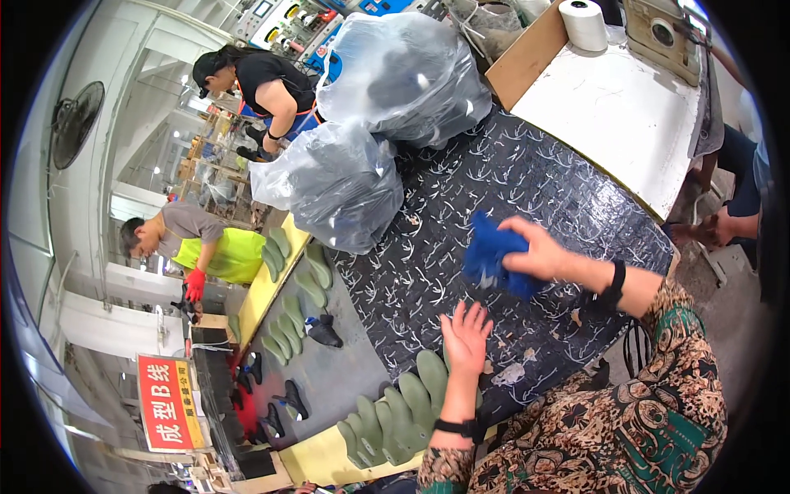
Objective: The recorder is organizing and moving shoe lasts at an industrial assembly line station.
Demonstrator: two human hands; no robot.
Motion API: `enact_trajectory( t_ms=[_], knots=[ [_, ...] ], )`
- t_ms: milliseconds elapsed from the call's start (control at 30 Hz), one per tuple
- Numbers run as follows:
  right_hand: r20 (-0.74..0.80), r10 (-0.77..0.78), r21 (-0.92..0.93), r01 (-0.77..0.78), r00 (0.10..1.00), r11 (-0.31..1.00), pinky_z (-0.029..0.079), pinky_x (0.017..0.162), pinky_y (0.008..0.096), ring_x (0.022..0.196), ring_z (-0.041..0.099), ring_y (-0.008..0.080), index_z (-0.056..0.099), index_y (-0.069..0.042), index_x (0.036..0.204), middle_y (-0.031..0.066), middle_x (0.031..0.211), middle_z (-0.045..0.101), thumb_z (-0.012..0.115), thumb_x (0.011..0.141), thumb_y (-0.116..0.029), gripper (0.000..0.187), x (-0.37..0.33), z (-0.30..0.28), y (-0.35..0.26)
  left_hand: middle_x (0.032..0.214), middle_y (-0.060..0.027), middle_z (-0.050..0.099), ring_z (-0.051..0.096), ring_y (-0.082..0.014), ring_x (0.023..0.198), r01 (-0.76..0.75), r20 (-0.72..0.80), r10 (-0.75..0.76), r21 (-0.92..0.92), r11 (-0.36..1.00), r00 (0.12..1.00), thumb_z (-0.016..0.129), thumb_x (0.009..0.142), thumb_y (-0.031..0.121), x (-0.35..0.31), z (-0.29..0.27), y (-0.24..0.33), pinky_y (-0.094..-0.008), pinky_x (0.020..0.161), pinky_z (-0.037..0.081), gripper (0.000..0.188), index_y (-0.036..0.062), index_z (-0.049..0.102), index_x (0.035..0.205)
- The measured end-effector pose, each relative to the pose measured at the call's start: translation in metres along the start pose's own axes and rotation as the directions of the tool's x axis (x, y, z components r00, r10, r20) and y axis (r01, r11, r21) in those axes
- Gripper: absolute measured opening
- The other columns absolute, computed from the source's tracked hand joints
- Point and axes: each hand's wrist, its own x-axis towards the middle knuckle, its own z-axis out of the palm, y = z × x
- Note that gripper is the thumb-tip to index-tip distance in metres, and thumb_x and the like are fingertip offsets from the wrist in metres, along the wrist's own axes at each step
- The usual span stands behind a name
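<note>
One blue fabric piece (492, 257) held by right hand (543, 251), over dark patterned table (576, 189); contact with table not confirmed | Left hand (467, 336): empty, fingers spread, near green insoles (399, 413) | Risk, judged: fabric piece could slip if right hand's hold slackens; insoles could be displaced if left forearm (458, 402) sweeps sideways

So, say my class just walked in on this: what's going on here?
The person's right hand grips a crumpled blue fabric piece over a dark, patterned tabletop. The left hand is empty, fingers spread. Green insole-shaped pieces line up to its left. Across the way, a co-worker in a bright apron looks down.
</note>
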Motion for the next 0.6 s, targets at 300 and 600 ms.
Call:
enact_trajectory(
  t_ms=[300,600],
  knots=[
    [0.374,-0.262,-0.213,0.357,0.890,0.910,0.039,0.086,0.0417,0.104,0.050,0.0353,0.051,-0.013,0.118,0.0169,0.110,0.051,0.068,0.073,-0.036,0.054,-0.042,0.104,-0.020,0.135,-0.0091,0.038,0.037,-0.0265,0.126,-0.328,0.238,0.302,0.076,0.942,0.923,0.042,0.089,0.048,-0.043,0.043,0.001,-0.0406,0.105,0.030,0.062,0.0092,0.029,0.136],
    [0.102,-0.304,0.059,0.299,0.947,0.952,0.043,0.085,0.0374,0.098,0.054,0.0345,0.047,-0.001,0.120,0.0205,0.109,0.052,0.070,0.071,-0.019,0.058,-0.039,0.095,-0.031,0.131,-0.0065,0.044,0.045,-0.0246,0.120,-0.108,-0.029,0.104,-0.310,0.945,0.994,0.037,0.093,0.042,-0.064,0.074,0.004,-0.0395,0.103,0.035,0.049,0.0106,0.040,0.130]
  ],
)
